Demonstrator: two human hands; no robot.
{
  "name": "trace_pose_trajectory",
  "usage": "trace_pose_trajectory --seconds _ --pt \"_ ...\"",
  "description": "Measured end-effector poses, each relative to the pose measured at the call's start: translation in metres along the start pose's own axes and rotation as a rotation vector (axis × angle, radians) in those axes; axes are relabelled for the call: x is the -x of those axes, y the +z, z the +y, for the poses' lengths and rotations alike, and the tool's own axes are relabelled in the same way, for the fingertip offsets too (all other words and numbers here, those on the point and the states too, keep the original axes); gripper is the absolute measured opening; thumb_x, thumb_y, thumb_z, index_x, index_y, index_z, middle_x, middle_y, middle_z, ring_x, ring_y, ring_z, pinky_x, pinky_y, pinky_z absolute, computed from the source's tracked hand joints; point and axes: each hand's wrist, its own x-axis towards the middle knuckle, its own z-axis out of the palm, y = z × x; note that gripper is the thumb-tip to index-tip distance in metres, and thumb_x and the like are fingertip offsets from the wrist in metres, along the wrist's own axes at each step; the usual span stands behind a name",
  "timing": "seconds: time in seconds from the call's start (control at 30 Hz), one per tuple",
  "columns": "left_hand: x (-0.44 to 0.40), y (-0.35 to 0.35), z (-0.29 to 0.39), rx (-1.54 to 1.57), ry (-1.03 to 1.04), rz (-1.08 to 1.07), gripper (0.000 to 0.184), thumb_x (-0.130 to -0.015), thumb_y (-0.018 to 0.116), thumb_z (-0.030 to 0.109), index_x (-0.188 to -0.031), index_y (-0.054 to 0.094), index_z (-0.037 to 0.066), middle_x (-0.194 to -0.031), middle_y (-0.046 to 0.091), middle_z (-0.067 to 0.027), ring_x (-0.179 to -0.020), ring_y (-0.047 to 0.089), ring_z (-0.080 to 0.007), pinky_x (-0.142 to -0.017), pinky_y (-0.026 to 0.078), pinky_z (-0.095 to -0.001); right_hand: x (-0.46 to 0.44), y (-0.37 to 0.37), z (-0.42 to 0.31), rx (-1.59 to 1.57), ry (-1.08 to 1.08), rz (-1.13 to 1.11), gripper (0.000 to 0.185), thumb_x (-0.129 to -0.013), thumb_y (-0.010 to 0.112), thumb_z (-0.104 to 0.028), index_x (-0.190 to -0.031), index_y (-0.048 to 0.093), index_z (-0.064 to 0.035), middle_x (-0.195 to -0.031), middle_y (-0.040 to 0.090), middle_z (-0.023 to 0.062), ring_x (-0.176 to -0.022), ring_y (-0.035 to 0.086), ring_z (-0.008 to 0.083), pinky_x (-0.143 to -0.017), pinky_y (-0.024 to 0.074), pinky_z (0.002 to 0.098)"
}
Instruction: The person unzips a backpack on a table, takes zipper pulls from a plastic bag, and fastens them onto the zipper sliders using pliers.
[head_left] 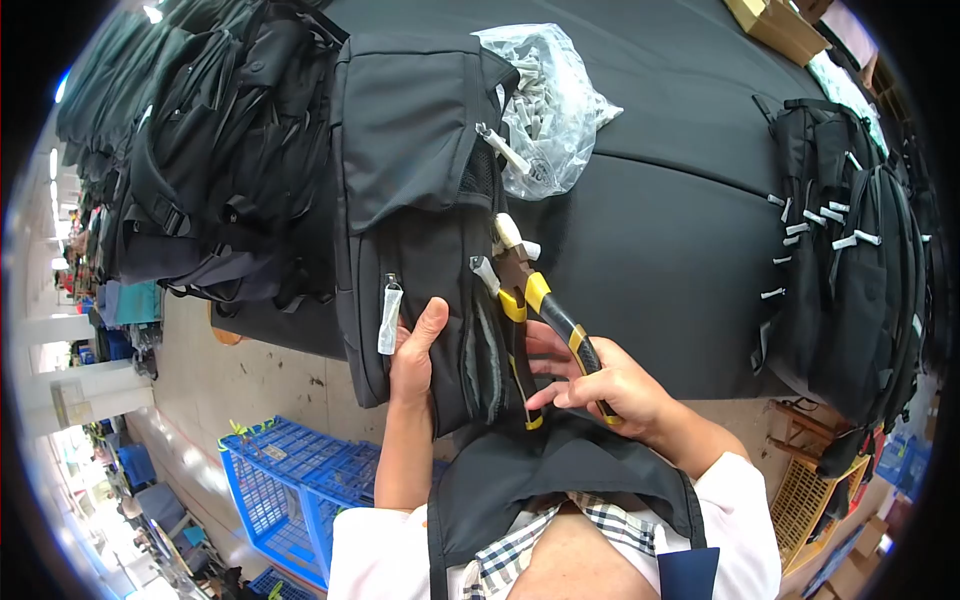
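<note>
Pliers (pixel 540 292): your right fingers (pixel 548 345) grasp the handles (pixel 569 336) — squeeze evenly.
Backpack (pixel 408 190): your left fingers' (pixel 430 318) grip, partly hidden, unclear — steady it.

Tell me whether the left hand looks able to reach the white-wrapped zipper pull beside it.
Probably yes: the white-wrapped zipper pull sits on the black bag right beside the left hand, with nothing visible between them.
</note>
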Motion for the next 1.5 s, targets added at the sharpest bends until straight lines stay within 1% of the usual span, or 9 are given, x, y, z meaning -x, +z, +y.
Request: trace_pose_trajectory --seconds 0.17,0.23,0.3,0.37,0.43,0.7,1.2,1.33,1.5 --pt "0.004 0.006 0.000 0.069 -0.037 -0.003 0.050 -0.083 0.060 0.008 -0.127 0.038 -0.001 -0.116 0.052 -0.0133 -0.102 0.055 -0.0230 -0.086 0.047 -0.0333 -0.001 -0.010 0.015 -0.021 -0.033 -0.017 0.072 -0.065 0.054 0.008 -0.133 0.028 0.0036 -0.126 0.039 0.0178 -0.110 0.047 0.0263 -0.089 0.0460 0.0393" --pt "0.009 0.009 0.007 0.161 -0.324 0.074 0.042 -0.083 0.061 0.011 -0.121 0.046 -0.001 -0.109 0.057 -0.0129 -0.096 0.058 -0.0222 -0.083 0.049 -0.0341 -0.001 -0.012 0.019 -0.157 -0.010 -0.081 0.071 -0.068 0.061 0.000 -0.132 0.030 0.0008 -0.119 0.044 0.0174 -0.108 0.049 0.0294 -0.091 0.0432 0.0442" --pt "0.007 -0.004 -0.008 -0.017 -0.233 0.068 0.036 -0.084 0.061 0.016 -0.115 0.052 -0.001 -0.102 0.061 -0.0114 -0.090 0.060 -0.0206 -0.081 0.049 -0.0318 0.004 -0.008 0.017 -0.180 0.038 -0.096 0.067 -0.068 0.061 -0.003 -0.130 0.034 -0.0006 -0.118 0.047 0.0204 -0.107 0.051 0.0340 -0.092 0.0413 0.0463" --pt "0.009 -0.005 -0.004 0.373 -0.467 -0.098 0.036 -0.085 0.060 0.022 -0.112 0.054 -0.001 -0.100 0.062 -0.0104 -0.086 0.061 -0.0190 -0.078 0.049 -0.0283 0.005 -0.013 0.020 -0.196 0.066 -0.085 0.062 -0.069 0.060 -0.006 -0.127 0.038 -0.0003 -0.116 0.049 0.0249 -0.106 0.052 0.0386 -0.093 0.0401 0.0479" --pt "0.002 -0.019 -0.009 0.354 -0.491 -0.267 0.037 -0.088 0.056 0.027 -0.110 0.055 -0.001 -0.097 0.063 -0.0090 -0.085 0.061 -0.0162 -0.076 0.049 -0.0255 -0.002 -0.017 0.021 -0.185 0.082 -0.116 0.058 -0.069 0.058 -0.006 -0.125 0.042 0.0000 -0.115 0.050 0.0281 -0.105 0.051 0.0417 -0.094 0.0388 0.0496" --pt "0.001 -0.018 -0.006 0.191 -0.350 -0.298 0.040 -0.087 0.056 0.036 -0.104 0.060 -0.001 -0.092 0.064 -0.0089 -0.077 0.062 -0.0135 -0.070 0.050 -0.0232 0.000 -0.006 0.014 -0.108 0.133 -0.081 0.063 -0.066 0.056 -0.011 -0.126 0.040 -0.0038 -0.108 0.051 0.0311 -0.101 0.051 0.0470 -0.095 0.0366 0.0522" --pt "0.000 -0.019 -0.013 0.079 -0.368 -0.132 0.036 -0.085 0.060 0.034 -0.100 0.061 0.001 -0.090 0.063 -0.0058 -0.077 0.059 -0.0114 -0.070 0.048 -0.0237 -0.012 -0.008 0.026 -0.066 0.078 -0.212 0.052 -0.065 0.054 -0.013 -0.112 0.033 -0.0023 -0.095 0.049 0.0212 -0.089 0.052 0.0335 -0.088 0.0387 0.0452" --pt "0.000 -0.017 -0.007 0.218 -0.405 -0.230 0.036 -0.087 0.057 0.031 -0.106 0.059 0.000 -0.098 0.062 -0.0075 -0.084 0.060 -0.0142 -0.076 0.049 -0.0258 -0.011 -0.008 0.021 -0.048 0.110 -0.212 0.061 -0.064 0.057 -0.011 -0.120 0.033 -0.0025 -0.099 0.050 0.0216 -0.093 0.053 0.0333 -0.089 0.0403 0.0440" --pt "0.003 -0.011 -0.002 -0.093 -0.209 0.073 0.035 -0.082 0.063 0.014 -0.112 0.055 -0.003 -0.108 0.058 -0.0074 -0.098 0.057 -0.0156 -0.088 0.044 -0.0280 0.012 -0.001 0.016 0.005 0.062 -0.095 0.085 -0.061 0.057 -0.003 -0.137 0.019 0.0013 -0.128 0.041 0.0232 -0.119 0.043 0.0335 -0.103 0.0298 0.0417"
